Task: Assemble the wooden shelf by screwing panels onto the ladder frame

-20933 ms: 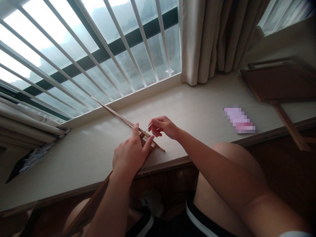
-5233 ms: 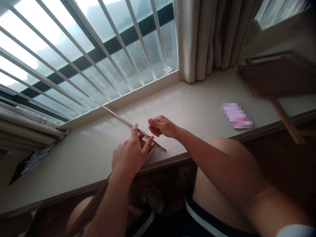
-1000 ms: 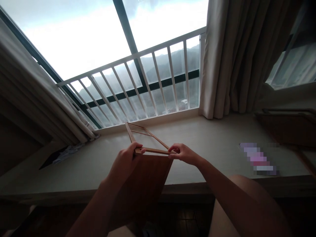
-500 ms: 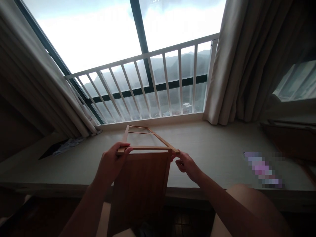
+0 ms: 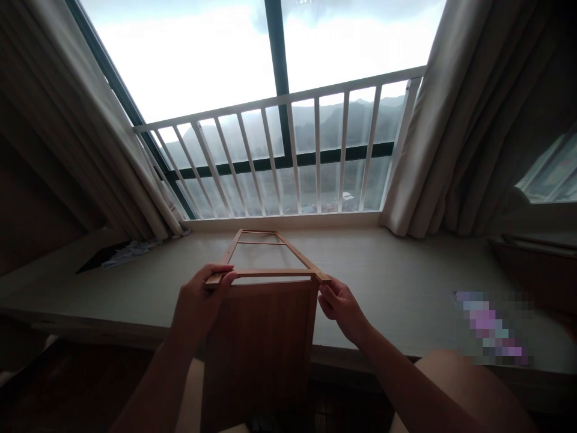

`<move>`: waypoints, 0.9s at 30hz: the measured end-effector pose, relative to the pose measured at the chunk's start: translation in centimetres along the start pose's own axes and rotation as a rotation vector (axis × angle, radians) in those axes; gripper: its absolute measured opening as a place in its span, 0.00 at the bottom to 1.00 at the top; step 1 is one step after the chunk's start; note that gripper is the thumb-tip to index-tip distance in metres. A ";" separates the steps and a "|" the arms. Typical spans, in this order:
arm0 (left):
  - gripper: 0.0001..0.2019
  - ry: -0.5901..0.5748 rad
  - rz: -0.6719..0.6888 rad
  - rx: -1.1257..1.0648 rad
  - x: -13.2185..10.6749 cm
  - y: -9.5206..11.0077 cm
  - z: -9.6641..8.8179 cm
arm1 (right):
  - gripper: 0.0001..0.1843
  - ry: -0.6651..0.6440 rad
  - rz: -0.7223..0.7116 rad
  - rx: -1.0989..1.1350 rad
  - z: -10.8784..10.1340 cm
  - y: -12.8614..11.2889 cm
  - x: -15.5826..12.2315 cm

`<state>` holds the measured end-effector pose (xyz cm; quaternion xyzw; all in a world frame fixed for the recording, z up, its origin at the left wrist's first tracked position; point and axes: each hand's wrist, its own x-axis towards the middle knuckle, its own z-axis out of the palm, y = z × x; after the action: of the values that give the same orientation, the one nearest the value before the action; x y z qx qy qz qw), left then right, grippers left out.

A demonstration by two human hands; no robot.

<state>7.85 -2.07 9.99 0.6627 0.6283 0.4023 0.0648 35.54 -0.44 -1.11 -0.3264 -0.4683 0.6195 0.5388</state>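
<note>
A light-brown wooden frame [image 5: 270, 273] with crossbars stretches away from me over the pale ledge. From its near end a broad reddish-brown wooden panel [image 5: 261, 349] hangs down past the ledge's front edge. How frame and panel join is not clear. My left hand [image 5: 201, 297] is closed around the frame's near left corner, thumb on top of the near bar. At the near right corner, my right hand [image 5: 345, 307] pinches the frame's end with bent fingers; some fingertips are hidden beneath the wood.
A pale ledge [image 5: 396, 288] runs below the window, whose white railing [image 5: 288, 156] stands at the back between curtains [image 5: 419, 180]. On the right lie a blurred-out purple-pink item [image 5: 489, 325] and dark wooden pieces [image 5: 536, 267]. Crumpled whitish material [image 5: 130, 252] lies at left.
The view has shifted slightly, so the window and ledge items sit a little differently. Both hands keep their hold on the frame's near corners, and the frame has moved very little.
</note>
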 end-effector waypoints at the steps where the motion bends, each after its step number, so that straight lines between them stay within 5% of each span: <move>1: 0.15 -0.009 -0.004 -0.001 -0.1 0.0 0.1 | 0.19 0.025 0.012 0.011 0.2 0.0 -0.1; 6: 0.15 -0.037 0.002 -0.002 -0.6 0.1 0.5 | 0.18 0.115 0.029 0.013 0.6 -0.2 -0.7; 27: 0.16 -0.090 0.131 0.087 1.0 2.4 1.4 | 0.19 0.108 0.033 -0.117 -2.5 1.2 -0.9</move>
<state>10.46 -1.08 10.87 0.7219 0.5970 0.3479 0.0375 37.60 -0.73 -3.15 -0.3979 -0.4685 0.5815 0.5330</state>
